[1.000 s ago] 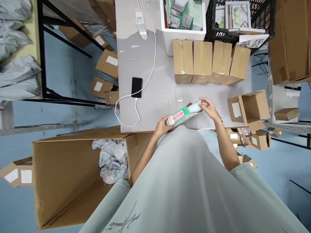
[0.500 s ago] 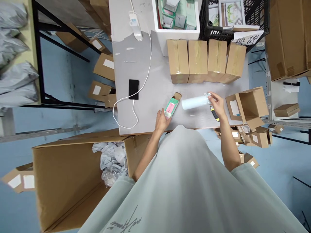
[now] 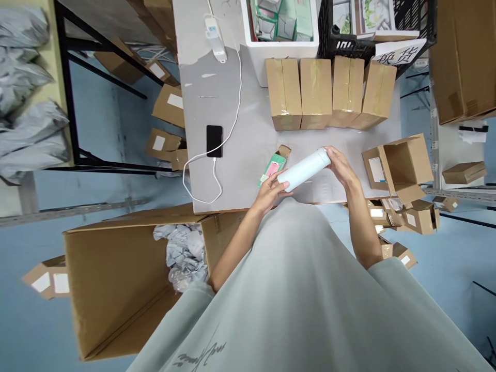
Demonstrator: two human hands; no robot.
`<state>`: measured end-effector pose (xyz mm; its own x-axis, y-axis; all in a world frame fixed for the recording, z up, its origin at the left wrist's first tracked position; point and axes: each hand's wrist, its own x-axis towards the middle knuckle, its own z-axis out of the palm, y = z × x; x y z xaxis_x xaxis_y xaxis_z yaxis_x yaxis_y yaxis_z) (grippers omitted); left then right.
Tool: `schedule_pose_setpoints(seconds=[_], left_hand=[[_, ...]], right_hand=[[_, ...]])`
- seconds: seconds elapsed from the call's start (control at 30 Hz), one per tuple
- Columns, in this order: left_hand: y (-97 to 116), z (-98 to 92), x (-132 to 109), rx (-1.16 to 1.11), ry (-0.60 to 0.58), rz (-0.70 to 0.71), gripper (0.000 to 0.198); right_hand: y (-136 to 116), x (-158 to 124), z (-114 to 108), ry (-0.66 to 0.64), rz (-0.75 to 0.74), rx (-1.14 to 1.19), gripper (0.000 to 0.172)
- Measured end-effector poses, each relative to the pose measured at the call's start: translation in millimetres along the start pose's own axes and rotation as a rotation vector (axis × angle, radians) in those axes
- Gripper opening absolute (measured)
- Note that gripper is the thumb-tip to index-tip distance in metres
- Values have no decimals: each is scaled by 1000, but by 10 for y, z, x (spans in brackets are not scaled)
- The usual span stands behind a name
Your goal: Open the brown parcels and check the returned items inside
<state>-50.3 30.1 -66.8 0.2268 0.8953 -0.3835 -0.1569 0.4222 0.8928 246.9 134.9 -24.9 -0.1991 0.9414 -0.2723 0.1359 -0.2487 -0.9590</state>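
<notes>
1. Pale blue bottle [image 3: 304, 170]: held slantwise above the near edge of the table [image 3: 244, 181], outside any box.
2. Left hand [image 3: 270, 191]: fingers and thumb curl around the lower end; right hand [image 3: 339, 164]: fingers grip the opposite end, partly hidden.
3. Green box [image 3: 273, 168]: lies on the table just beyond the left hand, end flap raised; unpacking appears done.
4. Remaining, by judgement: the bottle is neither set down nor boxed.
</notes>
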Motion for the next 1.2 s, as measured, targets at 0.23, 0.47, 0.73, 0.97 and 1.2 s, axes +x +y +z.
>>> schedule_pose_setpoints(seconds=[0.23, 0.47, 0.73, 0.97, 1.2], left_hand=[[45, 132, -91, -239, -31, -141, 83], [70, 242, -76, -38, 117, -51, 88], [164, 210, -163, -308, 19, -183, 79], [110, 115, -245, -672, -128, -349, 74], [120, 90, -258, -702, -284, -441, 76]], right_hand=[[-84, 42, 336, 40, 8, 223, 80], [-97, 106, 495, 103, 117, 286, 81], [-249, 36, 530, 33, 144, 355, 70], [-145, 57, 559, -16, 124, 490, 58], [-100, 5, 605, -83, 82, 466, 78]])
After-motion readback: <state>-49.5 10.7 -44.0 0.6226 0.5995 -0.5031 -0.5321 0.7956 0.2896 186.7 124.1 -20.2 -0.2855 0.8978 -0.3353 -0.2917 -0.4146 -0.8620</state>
